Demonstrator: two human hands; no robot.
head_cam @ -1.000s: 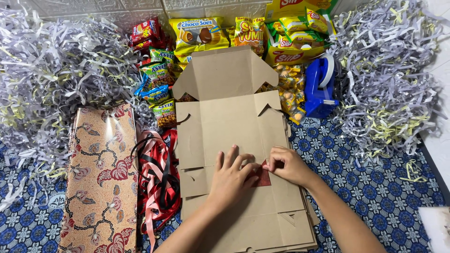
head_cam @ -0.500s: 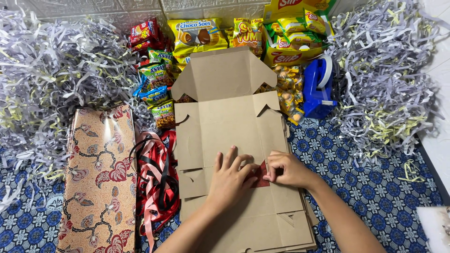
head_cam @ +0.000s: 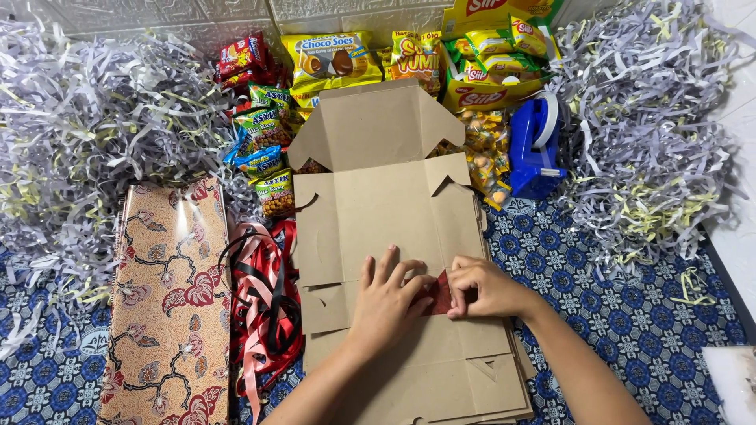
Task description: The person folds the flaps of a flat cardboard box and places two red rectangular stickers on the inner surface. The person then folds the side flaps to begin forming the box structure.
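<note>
Blue patterned floor mat (head_cam: pixel 630 315) under flattened cardboard box (head_cam: pixel 394 236) (shredded paper (head_cam: pixel 87 118) heaped around), small red piece (head_cam: pixel 441 295) lying between both hands, left hand (head_cam: pixel 390 303) pressed flat with fingers spread, right hand (head_cam: pixel 484 287) pinching its near edge.

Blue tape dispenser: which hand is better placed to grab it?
Right. The right hand lies nearer the blue tape dispenser, on that side of the flat brown cardboard box; the left hand would probably have to cross over.

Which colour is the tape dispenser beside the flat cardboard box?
The tape dispenser is blue, seen in the head view.
</note>
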